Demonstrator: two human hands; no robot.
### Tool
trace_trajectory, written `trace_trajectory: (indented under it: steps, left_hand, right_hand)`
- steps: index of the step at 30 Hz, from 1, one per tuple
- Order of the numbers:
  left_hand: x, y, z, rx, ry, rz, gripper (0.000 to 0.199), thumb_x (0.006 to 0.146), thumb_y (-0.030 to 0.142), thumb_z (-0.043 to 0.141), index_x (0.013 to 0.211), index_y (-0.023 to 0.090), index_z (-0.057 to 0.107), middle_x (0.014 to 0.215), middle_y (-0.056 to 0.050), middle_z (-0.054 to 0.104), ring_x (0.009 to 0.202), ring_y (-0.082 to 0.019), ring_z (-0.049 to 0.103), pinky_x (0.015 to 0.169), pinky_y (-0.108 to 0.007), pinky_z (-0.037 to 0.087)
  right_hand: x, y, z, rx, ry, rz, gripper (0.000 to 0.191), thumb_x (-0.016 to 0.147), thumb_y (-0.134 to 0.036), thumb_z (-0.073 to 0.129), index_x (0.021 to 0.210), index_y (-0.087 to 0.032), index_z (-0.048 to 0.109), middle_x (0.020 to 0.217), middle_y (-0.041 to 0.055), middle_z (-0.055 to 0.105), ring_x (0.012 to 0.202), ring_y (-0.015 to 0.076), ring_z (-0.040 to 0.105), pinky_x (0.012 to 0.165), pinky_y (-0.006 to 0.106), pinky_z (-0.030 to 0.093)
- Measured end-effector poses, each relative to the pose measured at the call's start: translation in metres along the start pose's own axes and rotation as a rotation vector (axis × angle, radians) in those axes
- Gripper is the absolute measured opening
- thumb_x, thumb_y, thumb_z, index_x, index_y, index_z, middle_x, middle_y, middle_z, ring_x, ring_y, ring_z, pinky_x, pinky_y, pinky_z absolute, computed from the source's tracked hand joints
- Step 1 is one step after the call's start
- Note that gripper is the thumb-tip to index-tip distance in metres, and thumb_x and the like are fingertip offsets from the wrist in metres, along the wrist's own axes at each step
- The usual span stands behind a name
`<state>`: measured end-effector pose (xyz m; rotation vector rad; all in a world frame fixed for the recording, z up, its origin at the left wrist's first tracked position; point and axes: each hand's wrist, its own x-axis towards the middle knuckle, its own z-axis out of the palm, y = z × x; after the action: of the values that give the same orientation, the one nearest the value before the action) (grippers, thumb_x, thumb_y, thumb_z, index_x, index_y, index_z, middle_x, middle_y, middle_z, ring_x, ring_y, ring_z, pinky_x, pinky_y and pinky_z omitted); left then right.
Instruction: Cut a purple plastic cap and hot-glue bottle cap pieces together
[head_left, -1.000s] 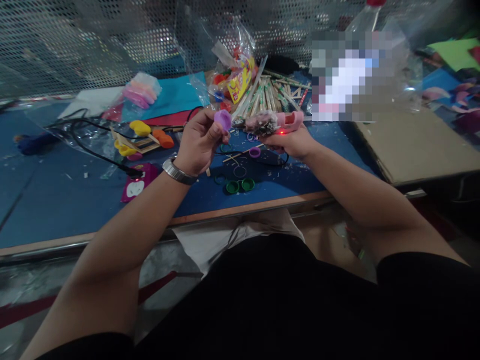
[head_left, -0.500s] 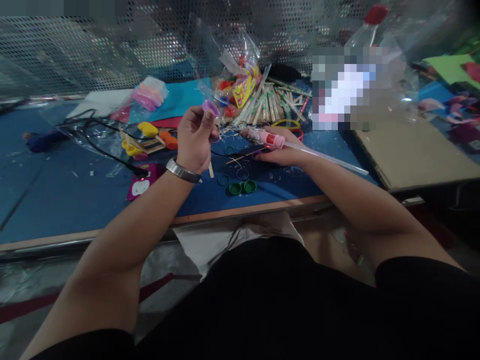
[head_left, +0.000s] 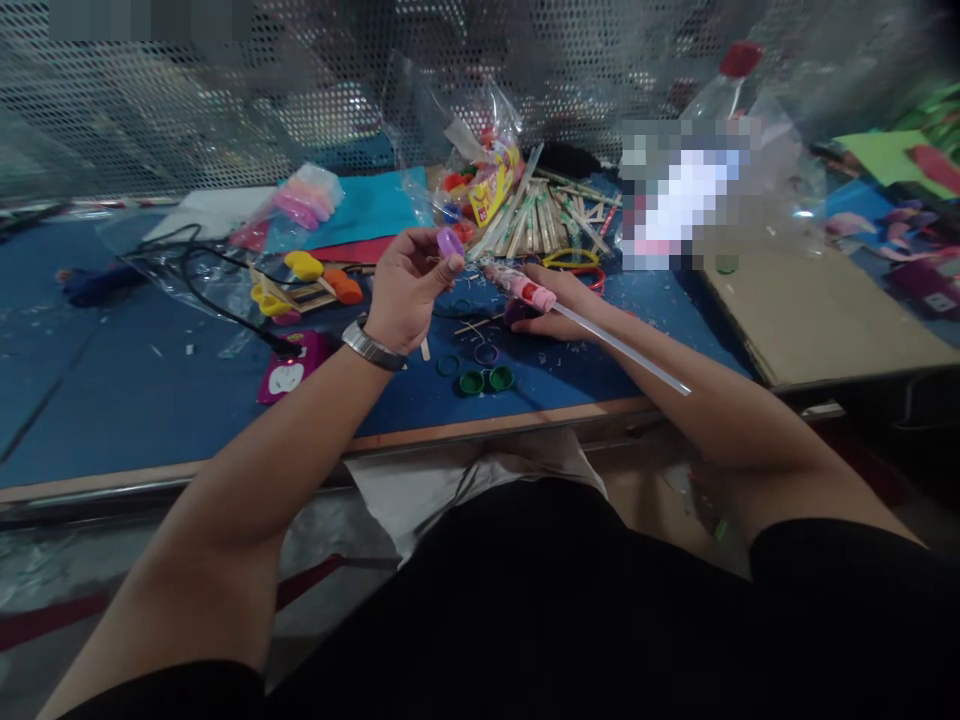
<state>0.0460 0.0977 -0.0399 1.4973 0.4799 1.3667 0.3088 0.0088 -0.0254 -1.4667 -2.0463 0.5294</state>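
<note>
Left hand (head_left: 407,290): grip is pinching purple cap (head_left: 451,243). Right hand (head_left: 574,305): grip is clasping pink glue gun (head_left: 535,295); clear stick (head_left: 630,351) is protruding. Green caps (head_left: 501,378), two: lying on table (head_left: 180,415).

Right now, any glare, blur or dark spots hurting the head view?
Head view: dim overall, top right corner near-black; a bright glint on the clear bag, right; a pixelated patch left of that hides detail; the black shirt shows almost no detail; the pink glue gun looks soft, its nozzle end hard to make out.
</note>
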Motion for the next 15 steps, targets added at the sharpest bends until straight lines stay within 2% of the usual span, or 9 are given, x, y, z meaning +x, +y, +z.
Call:
trace_trajectory:
  steps: [5, 9, 12, 15]
  left_hand:
    - [-0.003, 0.006, 0.006, 0.008, -0.069, -0.033, 0.066, 0.063, 0.057, 0.109, 0.108, 0.024, 0.074, 0.096, 0.0, 0.077, 0.08, -0.013, 0.074, 0.074, -0.025, 0.06]
    - [-0.01, 0.013, 0.014, -0.011, -0.196, -0.081, 0.065, 0.058, 0.047, 0.113, 0.105, 0.021, 0.076, 0.097, -0.002, 0.08, 0.088, -0.016, 0.078, 0.083, -0.028, 0.064]
    - [-0.015, 0.019, 0.02, -0.049, -0.308, -0.14, 0.062, 0.057, 0.044, 0.114, 0.1, 0.02, 0.077, 0.096, -0.003, 0.081, 0.086, -0.016, 0.079, 0.083, -0.029, 0.065]
    - [-0.019, 0.023, 0.024, -0.078, -0.371, -0.181, 0.057, 0.06, 0.043, 0.113, 0.098, 0.02, 0.078, 0.095, -0.003, 0.081, 0.085, -0.017, 0.08, 0.083, -0.03, 0.065]
  right_hand:
    - [0.002, -0.006, 0.0, 0.173, 0.144, 0.02, 0.035, 0.09, -0.052, 0.082, 0.109, -0.024, 0.073, 0.112, 0.0106, 0.08, 0.105, 0.0316, 0.074, 0.102, 0.053, 0.062]
    - [0.005, -0.012, -0.001, 0.462, 0.142, 0.179, 0.041, 0.083, -0.059, 0.088, 0.105, -0.026, 0.078, 0.099, 0.0078, 0.08, 0.092, 0.029, 0.073, 0.084, 0.048, 0.066]
    - [0.004, -0.017, -0.004, 0.472, 0.141, 0.169, 0.046, 0.078, -0.059, 0.092, 0.107, -0.026, 0.078, 0.102, 0.0068, 0.079, 0.096, 0.0286, 0.072, 0.079, 0.044, 0.065]
    - [0.003, -0.023, -0.003, 0.502, 0.1, 0.143, 0.05, 0.075, -0.062, 0.094, 0.106, -0.027, 0.077, 0.098, 0.0065, 0.076, 0.087, 0.0269, 0.069, 0.07, 0.043, 0.063]
